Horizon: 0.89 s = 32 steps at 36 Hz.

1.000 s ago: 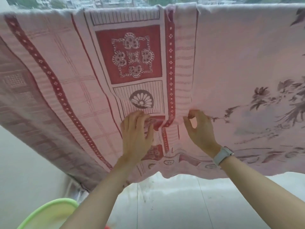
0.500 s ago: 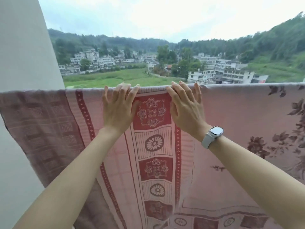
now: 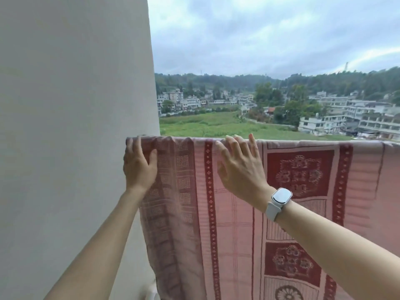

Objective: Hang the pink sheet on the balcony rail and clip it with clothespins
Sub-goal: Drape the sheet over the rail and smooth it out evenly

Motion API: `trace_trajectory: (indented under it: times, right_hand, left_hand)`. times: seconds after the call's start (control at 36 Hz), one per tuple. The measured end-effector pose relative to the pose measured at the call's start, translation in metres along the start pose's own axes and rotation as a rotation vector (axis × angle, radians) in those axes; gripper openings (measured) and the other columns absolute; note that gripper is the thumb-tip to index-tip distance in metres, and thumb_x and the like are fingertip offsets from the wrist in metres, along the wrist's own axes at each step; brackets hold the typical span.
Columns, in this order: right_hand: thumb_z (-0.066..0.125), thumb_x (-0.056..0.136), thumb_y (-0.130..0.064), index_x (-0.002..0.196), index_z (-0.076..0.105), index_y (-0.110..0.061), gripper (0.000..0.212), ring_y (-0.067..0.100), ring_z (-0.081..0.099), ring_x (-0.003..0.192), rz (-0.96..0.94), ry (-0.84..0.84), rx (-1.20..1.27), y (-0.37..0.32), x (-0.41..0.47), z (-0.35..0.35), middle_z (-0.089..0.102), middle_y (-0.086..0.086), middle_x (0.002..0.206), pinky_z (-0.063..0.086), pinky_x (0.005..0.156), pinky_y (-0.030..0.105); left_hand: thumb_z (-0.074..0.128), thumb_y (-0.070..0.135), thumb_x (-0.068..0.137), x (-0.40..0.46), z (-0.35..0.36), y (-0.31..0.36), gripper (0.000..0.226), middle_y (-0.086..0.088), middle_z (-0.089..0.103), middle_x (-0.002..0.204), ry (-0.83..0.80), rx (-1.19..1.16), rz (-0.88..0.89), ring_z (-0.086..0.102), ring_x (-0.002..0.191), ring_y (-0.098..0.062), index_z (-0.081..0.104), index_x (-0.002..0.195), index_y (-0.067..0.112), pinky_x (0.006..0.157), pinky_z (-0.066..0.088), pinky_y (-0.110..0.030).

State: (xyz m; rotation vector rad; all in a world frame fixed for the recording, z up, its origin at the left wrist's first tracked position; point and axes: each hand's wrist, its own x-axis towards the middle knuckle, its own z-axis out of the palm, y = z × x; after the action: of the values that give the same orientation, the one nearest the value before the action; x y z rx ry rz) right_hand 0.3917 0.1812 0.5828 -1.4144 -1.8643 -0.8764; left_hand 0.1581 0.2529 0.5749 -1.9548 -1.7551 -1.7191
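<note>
Draping woven over the rail, the pink sheet (image 3: 227,213) lies under the spread left hand (image 3: 138,167) and right hand (image 3: 240,169).

Wall (image 3: 71,126) (left), watch (image 3: 279,200), village (image 3: 346,118)

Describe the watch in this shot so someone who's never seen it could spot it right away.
Start at the pink patterned sheet draped over the balcony rail beside the plain white wall. Two bare arms reach up to its top edge; follow the right hand down to the wrist. The white-strapped smartwatch with a pale rounded-rectangle face sits there; the left wrist is bare.
</note>
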Motion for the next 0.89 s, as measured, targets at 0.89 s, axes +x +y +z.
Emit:
trace_trajectory:
  times: [0.89]
  right_hand:
    - [0.038,0.091,-0.023,0.135,0.041,-0.019,0.045,0.028,0.021,0.139,-0.162,-0.123,-0.136,-0.068,-0.013,0.053,0.029,0.013,0.148,0.014,0.109,0.062]
  left_hand:
    - [0.07,0.045,0.075,0.03,0.004,-0.063,0.092,-0.004,0.034,0.142,-0.237,-0.593,-0.041,0.037,0.129,-0.019,0.013,0.142,0.017,0.106,0.034,-0.041]
